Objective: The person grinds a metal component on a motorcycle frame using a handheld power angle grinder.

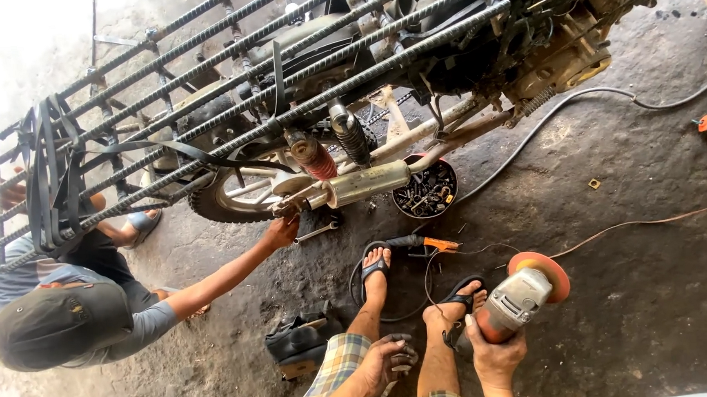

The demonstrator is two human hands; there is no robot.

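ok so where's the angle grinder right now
In the head view the angle grinder is low and right of centre, held in the person's right hand, disc up, just right of their sandalled right foot.

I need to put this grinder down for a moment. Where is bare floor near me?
The open concrete right of the angle grinder in the right hand, below the orange cable, is bare. Crowded: around the feet, with a screwdriver, black cord and parts bowl, and by the co-worker's hand under the muffler. The left hand holds a dark part.
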